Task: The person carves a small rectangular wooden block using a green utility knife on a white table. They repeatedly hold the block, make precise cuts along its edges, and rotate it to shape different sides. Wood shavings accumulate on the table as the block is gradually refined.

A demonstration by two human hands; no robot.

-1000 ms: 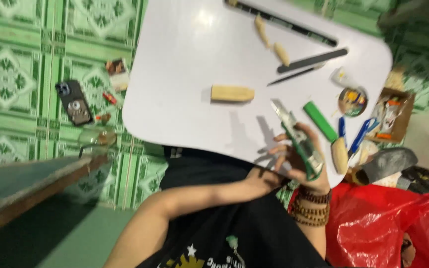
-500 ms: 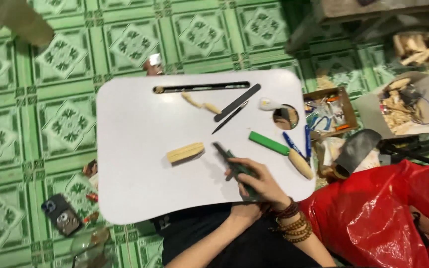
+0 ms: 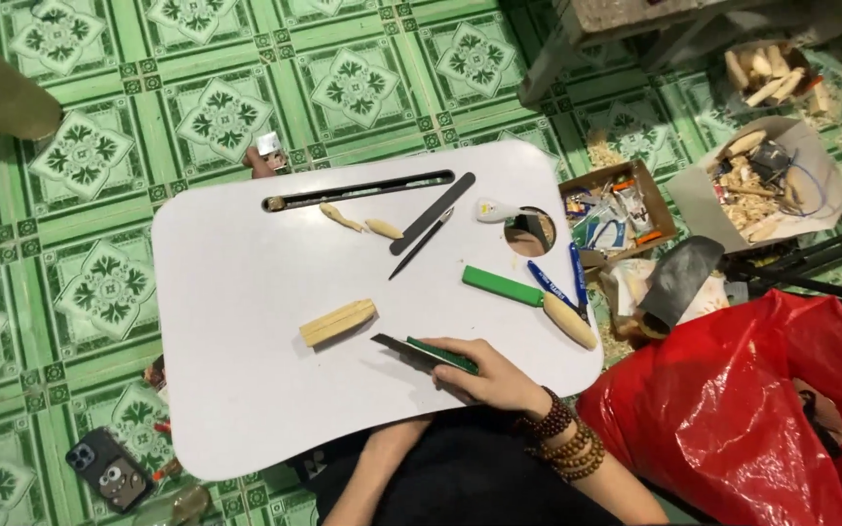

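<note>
Right hand (image 3: 494,378) clenched round green-handled knife (image 3: 428,354) on white bench (image 3: 236,390), blade twd wood block (image 3: 337,322); stiff, light, sharp – likely best taken by handle. Left hand's grip can't be told

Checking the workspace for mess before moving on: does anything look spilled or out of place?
Yes: wood shavings lie scattered on the green tiled floor beside the open box of tools, and a phone lies on the floor near the white lap table.
</note>
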